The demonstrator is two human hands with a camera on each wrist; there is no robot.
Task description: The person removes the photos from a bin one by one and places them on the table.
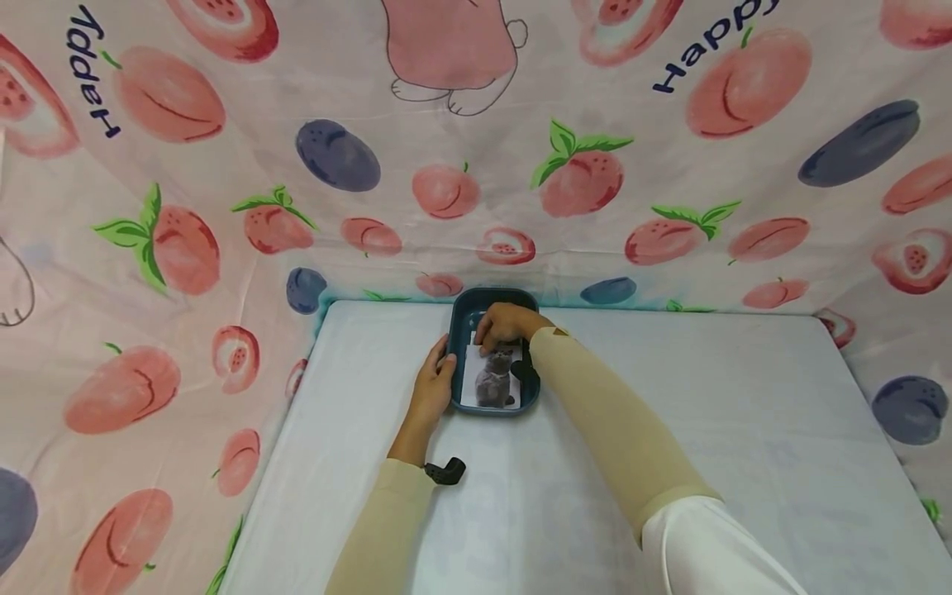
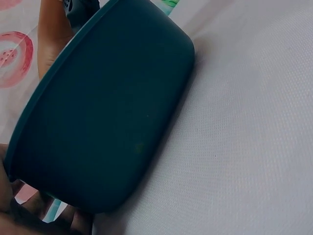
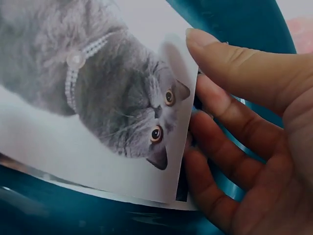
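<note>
A dark teal tub [image 1: 457,388] with raised walls sits at the far edge of the white table. Inside it lies a photo card of a grey cat [image 1: 492,384] with a beaded collar, on top of at least one other card. My right hand [image 1: 509,324] reaches into the tub and pinches the far edge of the cat photo, thumb above and fingers curled at the edge, in the right wrist view [image 3: 244,107]. My left hand [image 1: 435,382] holds the tub's left side by its rim. In the left wrist view the tub's outer wall [image 2: 107,107] hides part of that hand.
The white tabletop [image 1: 714,430] spreads out around the tub. Right behind the tub stands a cloth backdrop [image 1: 550,248] printed with fruit, which also runs along both sides. A black wrist device [image 1: 446,472] sticks out from the left wrist.
</note>
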